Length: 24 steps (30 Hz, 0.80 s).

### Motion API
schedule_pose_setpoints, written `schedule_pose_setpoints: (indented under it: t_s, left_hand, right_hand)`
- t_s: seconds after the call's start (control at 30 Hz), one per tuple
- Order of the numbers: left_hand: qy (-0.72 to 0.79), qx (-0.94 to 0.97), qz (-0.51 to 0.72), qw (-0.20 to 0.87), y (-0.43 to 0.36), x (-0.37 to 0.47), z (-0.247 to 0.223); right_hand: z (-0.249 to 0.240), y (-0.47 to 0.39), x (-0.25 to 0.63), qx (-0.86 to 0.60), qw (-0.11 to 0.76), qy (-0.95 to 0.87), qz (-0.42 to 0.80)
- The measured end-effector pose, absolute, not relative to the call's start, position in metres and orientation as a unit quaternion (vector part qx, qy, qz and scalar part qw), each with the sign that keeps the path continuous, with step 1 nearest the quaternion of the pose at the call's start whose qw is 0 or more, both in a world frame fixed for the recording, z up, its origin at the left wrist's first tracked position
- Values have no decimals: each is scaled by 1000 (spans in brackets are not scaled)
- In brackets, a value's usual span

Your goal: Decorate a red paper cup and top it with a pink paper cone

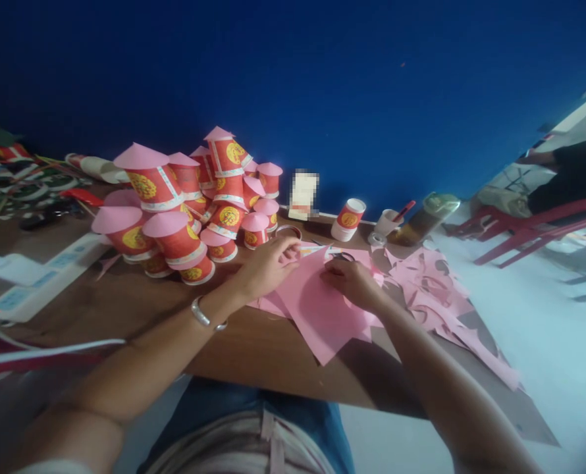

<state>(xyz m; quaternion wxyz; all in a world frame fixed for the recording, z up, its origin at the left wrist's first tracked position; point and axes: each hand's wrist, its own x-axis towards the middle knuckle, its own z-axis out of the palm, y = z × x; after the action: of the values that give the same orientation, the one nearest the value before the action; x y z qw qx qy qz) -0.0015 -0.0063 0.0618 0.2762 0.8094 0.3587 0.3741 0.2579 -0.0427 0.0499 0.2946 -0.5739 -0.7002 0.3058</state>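
Wooden table (253, 349) against blue wall (322, 85). Pile of red paper cups (184, 204) with pink tops, far left on the table. Pink paper sheet (317, 309) lies flat at the table's near edge, pink offcuts (436, 289) just right of it. Left hand (268, 263) presses on the sheet's top edge, fingers curled, bracelet (205, 316) on wrist. Right hand (352, 280) rests on the sheet, fingers closed around something dark, can't tell what.

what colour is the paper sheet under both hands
Pink; the paper sheet shows best in the head view.
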Motion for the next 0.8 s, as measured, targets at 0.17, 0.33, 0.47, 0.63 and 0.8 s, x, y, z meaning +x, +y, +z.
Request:
schedule_pose_setpoints:
  t_s: [0.17, 0.33, 0.47, 0.63, 0.8]
  left_hand:
    - [449, 713, 361, 400, -1, 3, 34]
    - [496, 745, 205, 396, -10, -5, 19]
    - [517, 771, 168, 332, -10, -7, 22]
    - [501, 815, 105, 271, -3, 5, 32]
    - [493, 820, 95, 276, 7, 16, 31]
  right_hand:
    - [18, -45, 253, -622, 368, -607, 332]
    - [9, -56, 255, -630, 296, -642, 321]
    - [20, -48, 264, -657, 278, -662, 230]
    - [27, -13, 272, -616, 198, -763, 8]
    - [13, 17, 267, -558, 134, -819, 17]
